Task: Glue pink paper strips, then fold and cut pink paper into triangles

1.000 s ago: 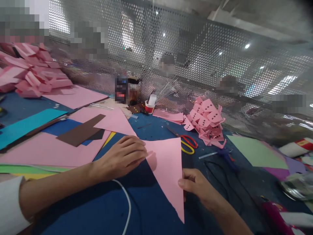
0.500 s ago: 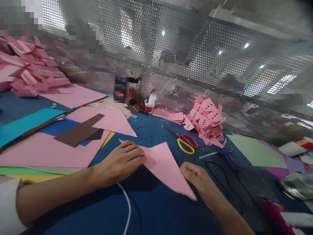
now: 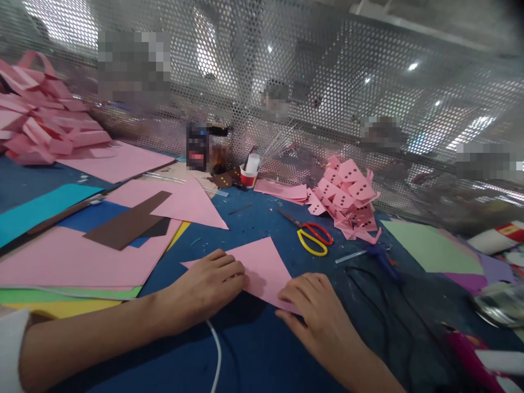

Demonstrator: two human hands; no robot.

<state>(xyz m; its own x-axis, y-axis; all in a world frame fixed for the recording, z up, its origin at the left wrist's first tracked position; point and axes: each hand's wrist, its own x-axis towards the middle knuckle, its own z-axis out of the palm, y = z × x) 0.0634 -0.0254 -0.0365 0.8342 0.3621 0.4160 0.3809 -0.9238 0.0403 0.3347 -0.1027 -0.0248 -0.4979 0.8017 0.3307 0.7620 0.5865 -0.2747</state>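
A pink sheet of paper [image 3: 262, 267] lies on the blue table in front of me, one corner pointing away. My left hand [image 3: 215, 284] grips its left part, fingers curled over the near edge and thumb hidden. At the right part of the near edge, my right hand [image 3: 313, 305] has the fingers over the sheet and the thumb below, closed on it. The right corner of the sheet is covered by this hand. Beyond it lie scissors [image 3: 313, 240] with a red and a yellow handle loop, blades pointing away to the left.
Stacked coloured sheets [image 3: 102, 267] cover the left side, under a brown strip [image 3: 131, 218]. Folded pink strips [image 3: 49, 120] and dotted pink pieces [image 3: 347, 194] form heaps. A blue glue gun [image 3: 382, 262] with its cord lies right. A perforated metal screen [image 3: 319, 82] stands behind; a white cable [image 3: 216, 349] runs nearby.
My right hand has moved left along the near edge, and its fingers now lie over the sheet. The paper's far corner has shifted slightly left. My left hand still grips the paper.
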